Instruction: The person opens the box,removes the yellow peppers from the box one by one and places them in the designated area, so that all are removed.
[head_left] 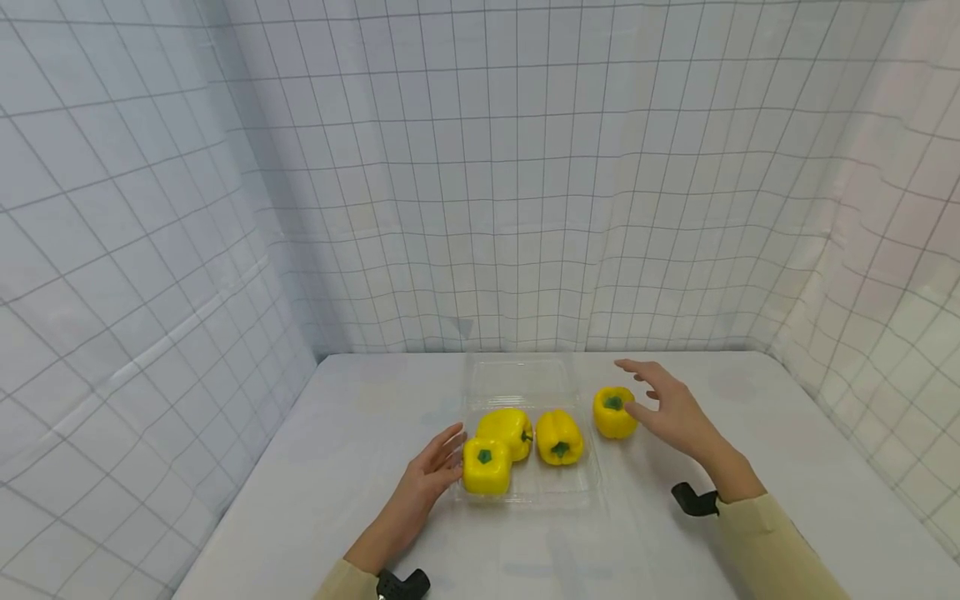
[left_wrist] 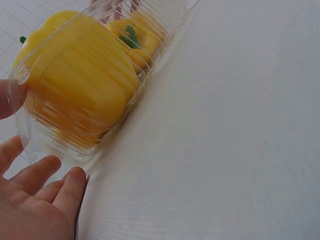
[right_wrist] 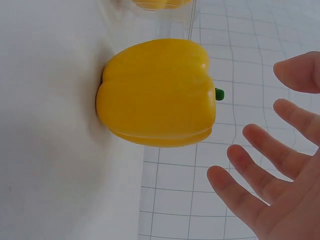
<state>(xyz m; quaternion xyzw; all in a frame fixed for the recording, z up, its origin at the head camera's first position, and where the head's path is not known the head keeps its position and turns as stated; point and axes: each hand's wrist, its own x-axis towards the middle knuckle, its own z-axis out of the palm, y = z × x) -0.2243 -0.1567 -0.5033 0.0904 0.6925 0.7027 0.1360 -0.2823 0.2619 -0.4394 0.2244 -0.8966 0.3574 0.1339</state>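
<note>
A clear plastic clamshell box [head_left: 551,492] lies on the table with three yellow bell peppers in it: one at the front left [head_left: 486,468], one behind it on its side [head_left: 504,429] and one to the right [head_left: 559,438]. My left hand [head_left: 426,483] is at the box's left side, its fingers loosely spread beside the wall; whether they touch it I cannot tell. Outside the box, to its right, another yellow bell pepper [right_wrist: 157,95] stands upright with its green stem up. Over and right of it my right hand [head_left: 678,417] hovers, fingers spread, apart from the pepper.
The box's transparent lid [head_left: 520,379] lies folded back toward the rear of the white table [head_left: 322,467]. Curtains with a grid pattern [head_left: 495,183] hang behind the table and along both sides. Each wrist carries a black camera mount [head_left: 693,500].
</note>
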